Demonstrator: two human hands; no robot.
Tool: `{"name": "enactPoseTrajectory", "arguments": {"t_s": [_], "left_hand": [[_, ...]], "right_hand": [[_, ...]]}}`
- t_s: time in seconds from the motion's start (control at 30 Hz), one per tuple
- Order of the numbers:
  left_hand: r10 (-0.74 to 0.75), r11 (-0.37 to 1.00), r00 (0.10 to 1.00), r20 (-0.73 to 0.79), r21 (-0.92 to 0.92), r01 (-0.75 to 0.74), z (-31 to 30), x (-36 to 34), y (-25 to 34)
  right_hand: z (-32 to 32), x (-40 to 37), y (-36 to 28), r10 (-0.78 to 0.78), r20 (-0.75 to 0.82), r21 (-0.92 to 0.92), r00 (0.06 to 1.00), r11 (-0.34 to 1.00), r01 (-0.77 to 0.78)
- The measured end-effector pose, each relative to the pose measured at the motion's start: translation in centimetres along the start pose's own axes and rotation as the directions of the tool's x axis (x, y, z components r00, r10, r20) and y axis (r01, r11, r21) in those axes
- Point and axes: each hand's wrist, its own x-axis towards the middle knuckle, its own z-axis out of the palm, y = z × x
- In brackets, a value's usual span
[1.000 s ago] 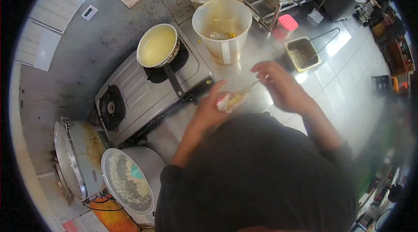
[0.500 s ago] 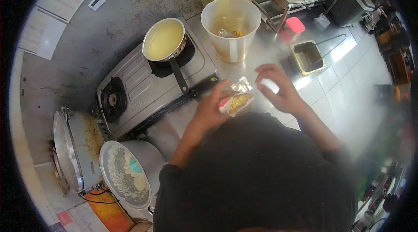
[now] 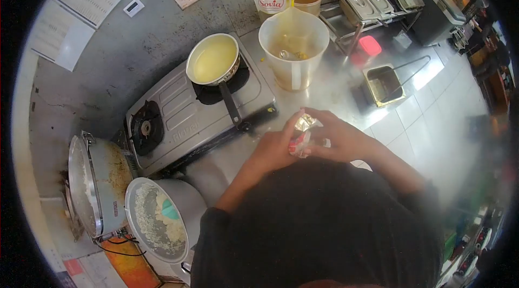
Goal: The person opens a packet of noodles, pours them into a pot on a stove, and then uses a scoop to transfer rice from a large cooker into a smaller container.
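Observation:
A small red-and-white packet (image 3: 296,146) with shiny silver foil (image 3: 306,122) at its top is between my two hands, close to my body. My left hand (image 3: 270,151) grips it from the left, thumb and fingers closed round its side. From the right, my right hand (image 3: 343,139) has its fingers bent over the packet and touching it. The fingers hide most of the packet, and its contents do not show. Beyond the hands stands a large translucent jug (image 3: 294,44) with a metal object and yellow bits inside.
A saucepan (image 3: 213,60) of pale yellow liquid sits on the gas stove (image 3: 184,120), handle toward me. At lower left are a rice pot (image 3: 186,207) and a larger lidded cooker (image 3: 111,180). A metal container (image 3: 384,85) and a pink-lidded tub (image 3: 370,45) stand right.
My right hand has come left and closed on the packet. The yellowish strands seen in the packet's opening are now covered. The camera view has shifted slightly.

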Motion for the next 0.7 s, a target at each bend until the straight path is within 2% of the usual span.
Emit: {"name": "enactPoseTrajectory", "arguments": {"t_s": [0.1, 0.2, 0.23, 0.33, 0.43, 0.53, 0.6, 0.63, 0.7], "left_hand": [[-0.073, 0.997, 0.995, 0.063, -0.017, 0.074, -0.3, -0.3, 0.8], [-0.105, 0.994, 0.988, 0.116, 0.049, 0.099, 0.2, -0.2, 0.9], [-0.079, 0.997, 0.991, 0.104, 0.023, 0.077, 0.7, -0.2, 0.8], [-0.028, 0.999, 0.998, 0.064, -0.040, 0.030, 1.8, -0.5, 0.8], [-0.035, 0.998, 0.999, 0.030, -0.057, 0.037, 2.2, -0.8, 1.1], [-0.052, 0.997, 0.999, 0.008, -0.058, 0.052, 3.2, -0.7, 0.1], [-0.075, 0.993, 0.997, -0.029, -0.093, 0.072, 3.4, -0.7, 0.2], [-0.057, 0.990, 0.998, -0.028, -0.128, 0.053, 3.2, -0.7, 0.4], [-0.025, 0.979, 0.999, -0.031, -0.201, 0.019, 2.8, -0.9, 1.0]], "right_hand": [[0.4, -0.7, -0.1, 0.045, 0.022, 0.042, 0.999, 0.998, -0.046], [0.8, -1.4, -0.2, 0.133, 0.156, 0.021, 0.979, 0.990, -0.138], [0.9, -1.7, 0.1, 0.100, 0.151, -0.053, 0.983, 0.994, -0.093], [-0.1, -1.6, -0.1, 0.107, 0.266, 0.202, 0.958, 0.966, -0.164], [0.3, -2.4, -0.6, 0.106, 0.116, -0.166, 0.988, 0.982, -0.086], [0.8, -2.7, -2.1, 0.192, 0.107, -0.419, 0.975, 0.898, -0.131], [0.9, -2.7, -1.0, 0.235, 0.182, -0.098, 0.955, 0.970, -0.221], [1.2, -2.7, -0.3, 0.244, 0.223, 0.072, 0.944, 0.961, -0.266], [2.8, -2.7, 0.4, 0.171, 0.123, 0.379, 0.978, 0.903, -0.205]]}}
